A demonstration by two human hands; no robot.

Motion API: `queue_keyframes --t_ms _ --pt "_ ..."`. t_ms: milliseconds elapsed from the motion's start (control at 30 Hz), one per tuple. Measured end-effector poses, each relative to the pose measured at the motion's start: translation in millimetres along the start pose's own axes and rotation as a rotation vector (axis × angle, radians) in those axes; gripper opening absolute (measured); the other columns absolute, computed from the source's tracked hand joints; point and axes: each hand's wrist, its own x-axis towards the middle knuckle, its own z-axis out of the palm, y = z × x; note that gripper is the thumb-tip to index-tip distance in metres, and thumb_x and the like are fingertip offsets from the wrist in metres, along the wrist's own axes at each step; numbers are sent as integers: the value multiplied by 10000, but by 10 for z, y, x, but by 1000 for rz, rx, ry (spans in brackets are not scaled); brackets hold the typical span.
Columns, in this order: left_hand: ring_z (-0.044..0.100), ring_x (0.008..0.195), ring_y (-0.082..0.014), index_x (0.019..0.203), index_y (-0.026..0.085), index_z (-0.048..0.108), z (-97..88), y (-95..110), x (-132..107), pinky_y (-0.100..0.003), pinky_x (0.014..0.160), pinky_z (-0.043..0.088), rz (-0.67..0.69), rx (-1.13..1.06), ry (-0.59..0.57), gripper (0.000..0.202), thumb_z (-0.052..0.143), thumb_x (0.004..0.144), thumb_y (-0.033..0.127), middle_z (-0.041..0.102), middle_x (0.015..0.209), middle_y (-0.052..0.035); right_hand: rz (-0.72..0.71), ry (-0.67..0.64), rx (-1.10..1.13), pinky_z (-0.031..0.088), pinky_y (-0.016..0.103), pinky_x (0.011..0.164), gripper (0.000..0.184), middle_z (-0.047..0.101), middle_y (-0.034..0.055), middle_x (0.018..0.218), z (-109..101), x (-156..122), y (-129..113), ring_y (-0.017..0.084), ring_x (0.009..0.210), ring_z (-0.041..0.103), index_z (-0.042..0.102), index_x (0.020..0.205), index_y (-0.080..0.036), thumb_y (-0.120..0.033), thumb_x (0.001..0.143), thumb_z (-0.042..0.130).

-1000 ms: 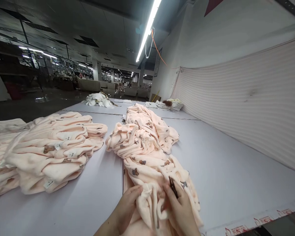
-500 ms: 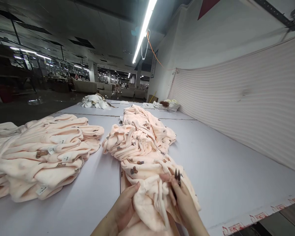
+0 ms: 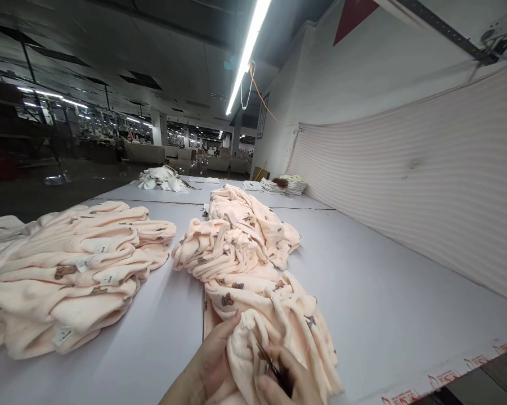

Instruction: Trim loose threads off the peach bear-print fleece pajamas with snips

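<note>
My left hand (image 3: 214,358) is closed on a bunched edge of a pale peach fleece garment (image 3: 247,346) with small bear prints, thumb on top. In my right hand (image 3: 293,378) is a pair of dark thread snips (image 3: 274,367), its tips pointing up and left against the gathered cloth beside the left thumb. Whether the blades are apart I cannot tell. The garment runs away from me into a crumpled heap of the same peach fabric (image 3: 236,247) on the table.
A pile of peach garments (image 3: 97,275) with white labels lies at the left. Farther back on the pale table (image 3: 388,298) are white cloth scraps (image 3: 162,179) and stacked pieces (image 3: 293,184). A striped cloth sheet (image 3: 405,174) hangs along the right side.
My right hand has come down and left, turning the snips from upright to slanting onto the cloth. The left hand keeps its hold in nearly the same place.
</note>
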Motion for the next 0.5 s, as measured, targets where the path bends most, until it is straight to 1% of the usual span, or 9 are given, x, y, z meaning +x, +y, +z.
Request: queue_keyframes --t_ms 67,133,167,267,367,433,500 --pt "623 1089 -310 1012 54 681 3 0 -16 -416 986 424 0 15 22 359 544 872 356 747 951 -168 -44 53 -195 519 365 789 377 720 68 991 183 62 50 277 929 660 687 960 -232 -550 771 612" --pt "624 1088 -301 999 57 687 -12 2 -26 -403 983 429 -14 21 8 346 534 879 343 748 948 -164 -85 99 -322 505 369 839 287 701 61 1073 242 124 41 277 1020 632 685 1001 -251 -449 829 570" --pt "623 1091 -298 998 61 689 -24 3 -28 -400 985 428 -15 27 3 342 529 882 340 748 953 -160 -102 93 -355 507 365 840 264 697 54 1087 241 153 22 272 1036 627 681 1018 -259 -413 840 562" --pt "618 1096 -293 1011 74 688 -59 6 -32 -397 994 417 2 68 19 339 533 879 346 744 979 -151 -95 28 -362 506 353 853 230 698 32 1080 190 237 -34 245 1028 630 680 1029 -268 -357 872 537" --pt "618 1087 -305 1040 76 677 -49 18 -57 -412 977 421 11 153 -14 379 536 874 386 736 997 -160 -45 23 -338 496 374 872 230 706 32 1060 112 335 -11 242 1024 630 699 992 -265 -350 901 505" --pt "636 1042 -318 1000 77 686 -15 41 -84 -421 927 445 39 260 -34 347 578 851 371 736 972 -167 -40 24 -354 484 409 893 236 705 49 1068 37 406 44 262 1036 624 703 1004 -251 -360 887 531" --pt "652 993 -305 939 96 695 24 77 -106 -394 882 460 98 353 -15 268 636 820 329 739 949 -147 -62 -6 -369 466 437 924 252 695 62 1101 -50 458 91 277 1069 609 697 1042 -238 -359 867 562"
